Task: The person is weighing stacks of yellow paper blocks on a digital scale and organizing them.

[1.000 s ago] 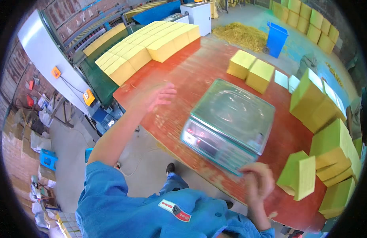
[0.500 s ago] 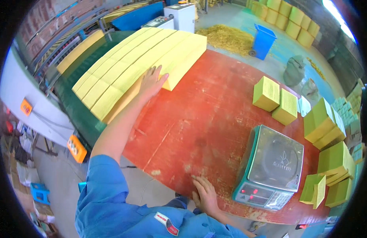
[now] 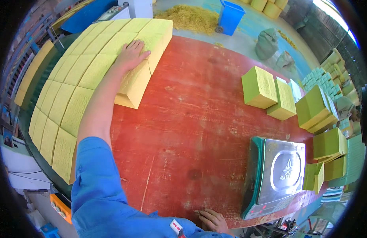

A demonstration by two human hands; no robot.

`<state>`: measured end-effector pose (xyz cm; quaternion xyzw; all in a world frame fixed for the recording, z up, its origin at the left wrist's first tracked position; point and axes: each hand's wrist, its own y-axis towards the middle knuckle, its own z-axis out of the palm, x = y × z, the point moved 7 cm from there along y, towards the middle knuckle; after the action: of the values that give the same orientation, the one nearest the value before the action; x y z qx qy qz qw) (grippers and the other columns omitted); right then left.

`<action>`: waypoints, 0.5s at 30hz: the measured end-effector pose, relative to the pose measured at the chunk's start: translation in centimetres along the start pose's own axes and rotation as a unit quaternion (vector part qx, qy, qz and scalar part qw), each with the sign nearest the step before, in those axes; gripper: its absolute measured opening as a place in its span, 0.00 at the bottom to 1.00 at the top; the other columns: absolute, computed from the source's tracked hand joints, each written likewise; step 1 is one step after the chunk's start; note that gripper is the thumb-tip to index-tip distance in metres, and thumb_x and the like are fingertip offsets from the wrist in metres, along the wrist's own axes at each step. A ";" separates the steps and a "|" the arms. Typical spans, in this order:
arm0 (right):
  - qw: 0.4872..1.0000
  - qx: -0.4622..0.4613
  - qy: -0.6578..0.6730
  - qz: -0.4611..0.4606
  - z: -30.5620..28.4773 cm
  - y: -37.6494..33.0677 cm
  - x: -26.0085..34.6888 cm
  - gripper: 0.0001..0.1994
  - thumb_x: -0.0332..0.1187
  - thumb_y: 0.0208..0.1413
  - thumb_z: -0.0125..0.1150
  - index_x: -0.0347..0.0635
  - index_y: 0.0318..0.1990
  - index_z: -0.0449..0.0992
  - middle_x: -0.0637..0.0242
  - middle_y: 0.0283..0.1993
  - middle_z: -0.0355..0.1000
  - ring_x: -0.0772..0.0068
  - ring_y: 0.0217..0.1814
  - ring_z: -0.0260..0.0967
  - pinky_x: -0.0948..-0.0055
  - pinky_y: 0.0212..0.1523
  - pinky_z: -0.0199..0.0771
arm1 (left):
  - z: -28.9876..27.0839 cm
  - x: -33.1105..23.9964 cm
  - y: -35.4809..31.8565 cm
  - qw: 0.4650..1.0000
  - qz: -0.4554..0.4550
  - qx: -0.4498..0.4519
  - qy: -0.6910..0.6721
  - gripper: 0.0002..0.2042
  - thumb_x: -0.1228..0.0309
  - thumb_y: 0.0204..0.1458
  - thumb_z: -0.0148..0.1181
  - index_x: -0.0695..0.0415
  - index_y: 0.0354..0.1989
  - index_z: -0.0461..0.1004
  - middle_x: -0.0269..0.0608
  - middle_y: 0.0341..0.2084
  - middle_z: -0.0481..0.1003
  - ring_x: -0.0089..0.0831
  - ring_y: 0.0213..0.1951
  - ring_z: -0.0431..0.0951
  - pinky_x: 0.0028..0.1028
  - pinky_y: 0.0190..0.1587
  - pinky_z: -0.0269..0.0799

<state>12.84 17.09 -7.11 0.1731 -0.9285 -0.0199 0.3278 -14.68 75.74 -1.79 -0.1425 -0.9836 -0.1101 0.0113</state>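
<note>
My left hand (image 3: pixel 130 54) lies flat with fingers spread on top of a yellow paper block (image 3: pixel 136 81) at the edge of a long row of yellow paper stacks (image 3: pixel 78 75) on the left. My right hand (image 3: pixel 213 220) rests on the near edge of the red table (image 3: pixel 191 115), fingers apart, holding nothing. A green weighing scale (image 3: pixel 275 174) with a steel pan stands just right of that hand.
Green and yellow-green paper blocks (image 3: pixel 270 93) stand on the table's right side, with more stacked (image 3: pixel 328 144) beyond the scale. A blue bin (image 3: pixel 230 16), a heap of yellow shreds (image 3: pixel 187 18) and grey sacks (image 3: pixel 270 43) lie on the floor behind.
My left hand has come down onto the yellow block from just above it. My right hand, which was on the scale a second ago, stays on the table's near edge.
</note>
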 end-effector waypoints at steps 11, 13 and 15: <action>1.000 0.014 -0.003 0.003 0.3 -1.6 -1.0 0.18 0.27 0.48 0.64 0.47 0.49 0.76 0.65 0.56 0.72 0.59 0.57 0.70 0.64 0.51 0.72 | -0.4 -6.9 -5.3 0.994 0.087 -0.006 -0.059 0.35 0.48 0.61 0.43 0.67 0.66 0.57 0.54 0.67 0.55 0.44 0.69 0.55 0.34 0.69 0.49; 0.997 0.073 0.026 -0.001 1.3 -2.8 -1.6 0.24 0.29 0.48 0.61 0.42 0.56 0.70 0.60 0.63 0.65 0.55 0.65 0.62 0.57 0.57 0.67 | -2.4 -10.8 -9.0 0.992 0.100 0.012 -0.073 0.35 0.48 0.60 0.45 0.67 0.66 0.56 0.54 0.67 0.55 0.44 0.69 0.53 0.36 0.69 0.49; 0.998 0.047 0.030 -0.024 1.6 -3.0 -1.8 0.23 0.31 0.49 0.60 0.42 0.56 0.70 0.59 0.64 0.64 0.53 0.66 0.61 0.56 0.58 0.67 | -4.2 -15.0 -12.9 0.991 0.109 0.015 -0.083 0.35 0.49 0.60 0.46 0.68 0.66 0.55 0.54 0.67 0.54 0.44 0.70 0.52 0.37 0.70 0.49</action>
<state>14.13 14.71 -9.89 0.2106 -0.9138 0.0208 0.3468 -3.98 58.62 -1.22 -0.2569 -0.9614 -0.0809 -0.0563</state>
